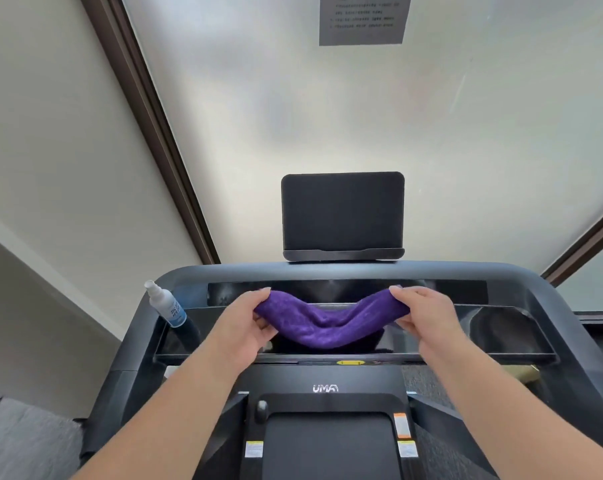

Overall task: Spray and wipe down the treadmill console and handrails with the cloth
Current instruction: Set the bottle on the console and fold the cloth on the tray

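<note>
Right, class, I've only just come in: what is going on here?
A person stands at a treadmill, holding a purple cloth stretched between the left hand and right hand just above the console. A spray bottle stands untouched at the console's left end. The dark screen rises behind.

The notice (364, 17) on the window is running off the top edge, its print too blurred to read. The cloth (327, 322) is covering the middle of the console (501, 327), and its ends are disappearing inside the hands (244, 323). The bottle (167, 306) label is too small to read. Both forearms are being cut off by the bottom edge.
</note>
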`<action>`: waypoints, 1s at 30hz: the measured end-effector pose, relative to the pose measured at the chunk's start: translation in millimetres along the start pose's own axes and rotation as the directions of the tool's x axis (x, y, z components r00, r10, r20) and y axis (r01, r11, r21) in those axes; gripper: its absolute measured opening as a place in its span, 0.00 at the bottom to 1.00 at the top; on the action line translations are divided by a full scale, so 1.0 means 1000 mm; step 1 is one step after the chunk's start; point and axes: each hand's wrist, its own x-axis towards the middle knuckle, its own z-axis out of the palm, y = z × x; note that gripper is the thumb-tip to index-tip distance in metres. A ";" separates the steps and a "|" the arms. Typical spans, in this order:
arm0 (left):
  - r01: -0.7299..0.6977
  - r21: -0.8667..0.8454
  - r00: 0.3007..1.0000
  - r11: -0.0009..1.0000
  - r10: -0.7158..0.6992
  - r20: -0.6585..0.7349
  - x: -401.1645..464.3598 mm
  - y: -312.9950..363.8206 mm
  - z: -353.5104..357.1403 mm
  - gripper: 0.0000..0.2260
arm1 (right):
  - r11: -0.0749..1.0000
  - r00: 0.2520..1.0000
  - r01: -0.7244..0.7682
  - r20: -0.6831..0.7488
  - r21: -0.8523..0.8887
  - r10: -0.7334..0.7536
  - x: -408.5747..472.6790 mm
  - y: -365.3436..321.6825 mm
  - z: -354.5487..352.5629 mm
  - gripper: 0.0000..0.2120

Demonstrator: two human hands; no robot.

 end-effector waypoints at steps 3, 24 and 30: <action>-0.062 -0.107 0.996 0.992 0.069 0.063 0.004 0.038 0.023 0.13 | 0.993 0.997 0.081 -0.005 0.089 -0.080 0.010 -0.034 0.002 0.07; -0.438 0.896 0.708 -0.079 0.583 0.398 0.026 -0.069 -0.011 0.22 | 0.570 0.880 0.332 0.030 -0.752 -0.473 -0.007 0.061 0.029 0.26; -0.419 0.760 0.813 -0.497 0.169 0.558 0.071 -0.101 0.015 0.29 | 0.200 0.804 0.567 0.484 -0.799 -0.347 0.003 0.085 0.084 0.33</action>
